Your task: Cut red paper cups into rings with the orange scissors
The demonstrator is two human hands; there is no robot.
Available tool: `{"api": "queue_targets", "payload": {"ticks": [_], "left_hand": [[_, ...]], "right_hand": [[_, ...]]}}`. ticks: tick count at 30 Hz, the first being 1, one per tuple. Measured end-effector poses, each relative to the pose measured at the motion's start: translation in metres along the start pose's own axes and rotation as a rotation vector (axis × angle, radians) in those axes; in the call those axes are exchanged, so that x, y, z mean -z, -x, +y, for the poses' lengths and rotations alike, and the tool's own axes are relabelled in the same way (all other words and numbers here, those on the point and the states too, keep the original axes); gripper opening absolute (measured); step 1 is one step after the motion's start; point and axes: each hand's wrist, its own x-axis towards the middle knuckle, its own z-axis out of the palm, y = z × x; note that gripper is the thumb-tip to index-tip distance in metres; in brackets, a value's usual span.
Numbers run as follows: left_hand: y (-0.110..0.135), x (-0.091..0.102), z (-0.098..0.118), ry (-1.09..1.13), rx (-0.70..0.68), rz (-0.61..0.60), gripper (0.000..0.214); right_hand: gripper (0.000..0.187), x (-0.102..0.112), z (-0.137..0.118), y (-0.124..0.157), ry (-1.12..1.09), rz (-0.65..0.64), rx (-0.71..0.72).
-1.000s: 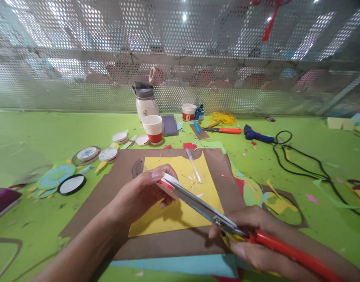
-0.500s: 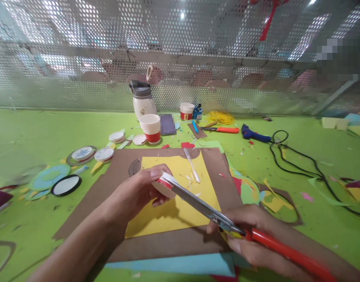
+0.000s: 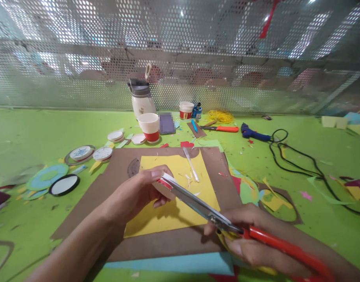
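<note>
My left hand [image 3: 135, 194] is closed around a small red-and-white paper cup piece [image 3: 161, 185], held over a yellow paper sheet [image 3: 174, 211]. My right hand [image 3: 250, 239] grips red-handled scissors [image 3: 197, 203], whose long blades reach up-left and meet the piece at its rim. The yellow sheet lies on brown cardboard [image 3: 168, 243], with a light blue sheet [image 3: 180, 264] under the near edge. Thin white paper slivers [image 3: 191, 170] lie on the yellow sheet.
On the green table [image 3: 35, 133]: a red-and-white paper cup [image 3: 149, 127], a white flask [image 3: 141, 100], round cut-outs [image 3: 64, 185] at the left, orange-handled scissors [image 3: 224, 128], a blue glue gun [image 3: 253, 135] with black cable [image 3: 303, 164], coloured scraps at the right. Perforated metal screen [image 3: 180, 58] behind.
The view shifted slightly. Both hands hold their positions, scissors still at the cup piece; the right hand sits a little lower in the picture.
</note>
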Motion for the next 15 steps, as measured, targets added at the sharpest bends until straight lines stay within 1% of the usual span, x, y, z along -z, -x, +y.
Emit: {"api": "queue_targets", "payload": {"ticks": [3, 5, 8, 12, 15], "left_hand": [[-0.0002, 0.0013, -0.001, 0.008, 0.009, -0.014, 0.031], [0.0004, 0.0018, -0.001, 0.009, 0.009, -0.027, 0.031], [0.001, 0.0022, -0.001, 0.004, 0.016, -0.034, 0.031], [0.0008, 0.0032, -0.002, 0.023, 0.019, -0.025, 0.031], [0.0006, 0.004, -0.0026, 0.03, 0.019, -0.033, 0.031]], "right_hand": [[0.025, -0.0031, 0.0015, -0.0077, -0.062, -0.048, -0.038], [0.023, -0.0044, 0.0043, -0.0104, -0.053, -0.037, -0.042], [0.028, -0.0029, 0.0063, -0.0097, -0.07, -0.06, -0.044], [0.037, 0.0015, 0.0015, -0.0064, -0.052, -0.099, -0.058], [0.037, 0.0028, -0.0019, -0.0056, -0.052, -0.105, -0.06]]}}
